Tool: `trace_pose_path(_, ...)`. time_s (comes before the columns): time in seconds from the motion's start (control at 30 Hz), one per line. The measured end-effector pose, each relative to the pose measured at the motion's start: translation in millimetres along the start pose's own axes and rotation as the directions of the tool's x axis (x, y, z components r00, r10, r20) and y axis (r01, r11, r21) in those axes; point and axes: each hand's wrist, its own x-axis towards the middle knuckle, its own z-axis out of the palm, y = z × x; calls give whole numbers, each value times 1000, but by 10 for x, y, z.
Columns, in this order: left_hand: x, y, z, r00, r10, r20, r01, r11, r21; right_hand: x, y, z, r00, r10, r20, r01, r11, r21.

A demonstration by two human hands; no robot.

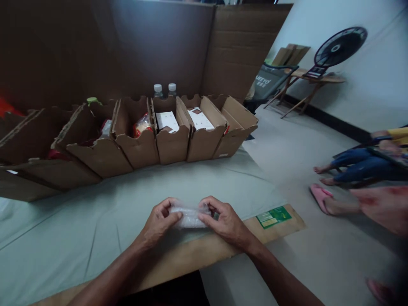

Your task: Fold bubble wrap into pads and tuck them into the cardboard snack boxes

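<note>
- Low in the centre of the frame, the left hand (158, 221) and right hand (223, 219) meet over a small clear plastic packet (188, 216), each closed on one end of it with thumb and fingertips pinching.
- The packet is held just above the pale green cloth (95, 221) that covers the table; what is inside the wrapping is too blurred to tell.
- Judging from the grip, the packet looks unopened or only just being worked at its ends; nothing taken from it lies on the cloth near the hands.
- A row of open cardboard boxes (172, 146) runs across the middle of the frame, from the far left to right of centre, standing side by side and touching.
- Two boxes right of centre hold white cartons (200, 119); a box further left shows a red-and-clear bag (142, 125). The leftmost boxes are dim and their contents cannot be made out.
- Two bottles with white caps (165, 89) stand behind the row, against a tall brown cardboard screen (159, 42).
- A flat brown sheet with a green label (274, 216) lies under the cloth's near edge, to the lower right of the hands.
- At the right edge, another person's legs and pink slippers (320, 196) rest on the floor, well apart from the table; a black fan (339, 46) stands in the upper right.
</note>
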Motion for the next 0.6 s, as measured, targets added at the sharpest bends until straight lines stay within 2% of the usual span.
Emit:
trace_pose_path(0.03,10,-26,-23,1000,2,3,-2,1000,13,19,19,-81,999,-36,-10,35,998,-50)
trace_pose_path(0.1,26,-83,-68,1000,18,-25,-17,999,30,117,54,-339,980,-157,-122,127,967,-220)
trace_pose_path(0.17,43,-127,-95,998,25,-54,-24,999,20,328,86,-715,905,-306,-295,144,874,-465)
trace_pose_path(0.23,58,-143,-93,999,23,-48,-22,1000,11,647,123,-1131,836,-398,-379,47,739,-673)
trace_pose_path(0.27,65,-142,-85,999,21,-39,-21,1000,13,830,146,-1323,834,-401,-379,-8,679,-735)
trace_pose_path(0.33,73,-130,-68,1000,21,-21,-21,1000,16,1188,202,-1629,874,-363,-322,-53,588,-807)
trace_pose_path(0.43,74,-114,-71,1000,27,3,-27,1000,9,1537,286,-1868,947,-285,-149,12,497,-868)
trace_pose_path(0.53,73,-117,-97,999,29,23,-29,1000,-12,1537,308,-1920,960,-278,-29,108,465,-879)
trace_pose_path(0.6,77,-123,-103,999,28,20,-27,999,-26,1395,266,-1895,953,-302,-36,134,522,-843)
